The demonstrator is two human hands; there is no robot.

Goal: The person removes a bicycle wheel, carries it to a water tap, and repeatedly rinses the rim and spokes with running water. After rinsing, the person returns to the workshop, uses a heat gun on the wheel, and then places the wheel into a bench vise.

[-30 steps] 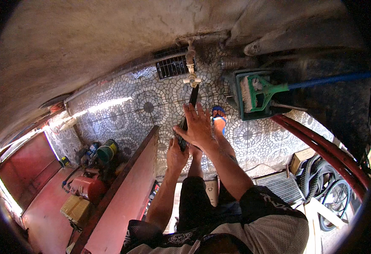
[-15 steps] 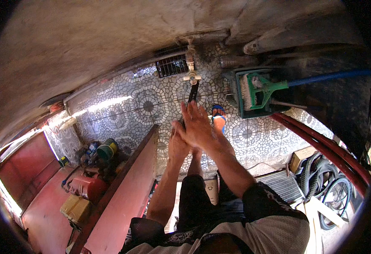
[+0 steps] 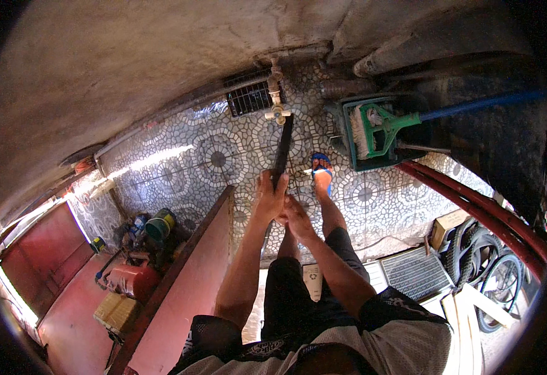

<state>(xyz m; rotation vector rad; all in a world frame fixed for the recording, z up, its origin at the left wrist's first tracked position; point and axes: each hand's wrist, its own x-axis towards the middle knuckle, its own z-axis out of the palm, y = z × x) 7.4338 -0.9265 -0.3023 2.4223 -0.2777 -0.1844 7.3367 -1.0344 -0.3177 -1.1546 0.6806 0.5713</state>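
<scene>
My left hand (image 3: 268, 199) is raised in front of my body, its visible fingers pointing up and apart. Against its lower right side, my right hand (image 3: 298, 219) is closed, fingers curled onto the left hand; the contact itself is partly hidden. Beyond my fingertips, a long black strip (image 3: 283, 142) runs up toward a wall tap (image 3: 278, 114) with a pale cross-shaped handle. I cannot tell whether the strip touches my left hand or only lies behind it.
A green brush head (image 3: 379, 130) with a blue handle rests in a dark green bin (image 3: 361, 164) at the right. A floor grate (image 3: 248, 100) lies beside the tap. Left stands a pink panel (image 3: 189, 290); bicycle tyres (image 3: 467, 253) lie at the lower right.
My right hand has dropped from over the left hand's fingers to its lower right side, going from stretched to curled. My left hand is more exposed, and more of the black strip shows.
</scene>
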